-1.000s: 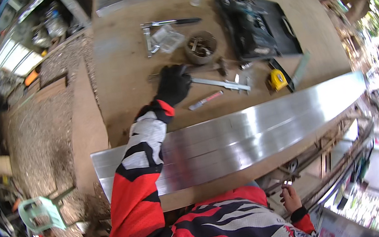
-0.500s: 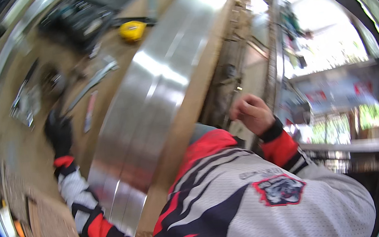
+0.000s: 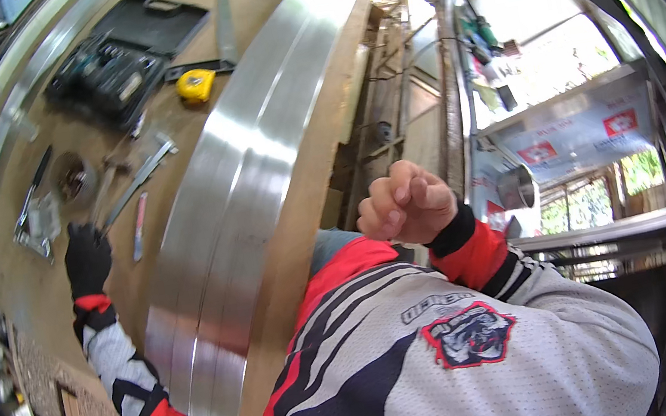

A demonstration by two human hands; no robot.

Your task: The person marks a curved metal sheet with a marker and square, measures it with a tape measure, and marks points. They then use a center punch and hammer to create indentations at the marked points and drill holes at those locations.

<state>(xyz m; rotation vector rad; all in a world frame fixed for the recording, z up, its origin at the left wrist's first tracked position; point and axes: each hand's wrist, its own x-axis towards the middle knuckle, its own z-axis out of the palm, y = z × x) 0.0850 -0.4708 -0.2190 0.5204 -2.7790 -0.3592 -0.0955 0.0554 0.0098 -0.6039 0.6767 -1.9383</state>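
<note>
1. Black-gloved, our left hand (image 3: 89, 260) is resting at the grey caliper (image 3: 139, 182) on the table (image 3: 185, 128); we cannot tell whether it is gripping.
2. Our bare right hand (image 3: 408, 203) is showing fingers curled together.
3. Careless nudging could be knocking the caliper into the red-and-white stick (image 3: 140, 227).
4. We are counting one caliper, one stick, one tape measure (image 3: 197, 87).

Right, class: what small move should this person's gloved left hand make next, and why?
Probably close the black-gloved left hand on the near end of the long silver metal caliper: its fingertips are at that end, though whether they grip it is unclear, while the bare right hand is raised well away from it.
</note>
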